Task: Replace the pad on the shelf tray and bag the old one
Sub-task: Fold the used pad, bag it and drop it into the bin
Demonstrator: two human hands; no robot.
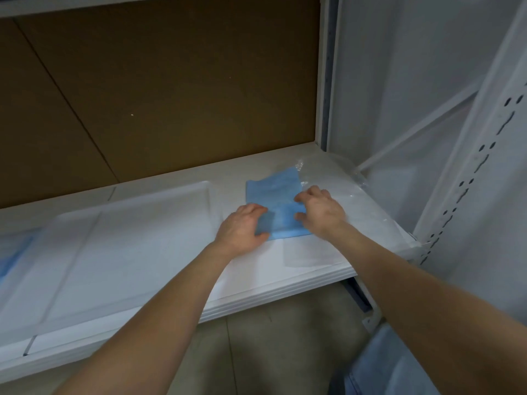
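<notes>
Head view.

**A:** Where does the folded blue pad (275, 195) lie?

**B:** Flat on the white shelf (313, 260), towards its right end, with one short edge facing the person. It sits just right of the white tray (128, 229).

**A:** How do the hands meet it?

**B:** The left hand (242, 226) covers the near left corner, with bent fingers on top and the thumb tucked at the near edge, so it grips the pad. The right hand (320, 210) takes the right edge, with curled fingertips and the thumb closed onto the blue material. Both forearms reach in from below.

**A:** What lies beside the pad?

**B:** A clear plastic bag (350, 192) is spread to the right as far as the shelf's corner, and it overlaps the pad's far right corner. Whether any of the pad is already inside cannot be told.

**A:** And the tray?

**B:** It is shallow with a raised rim and occupies the shelf's left and middle part. Near the left frame edge there is a blue patch (12, 252), too blurred to identify.

**A:** What are the surroundings?

**B:** A brown back panel (171, 95) closes the shelf behind. A perforated white upright (470, 181) stands at the right. The grey floor (271, 343) shows beneath the shelf's front edge.
</notes>
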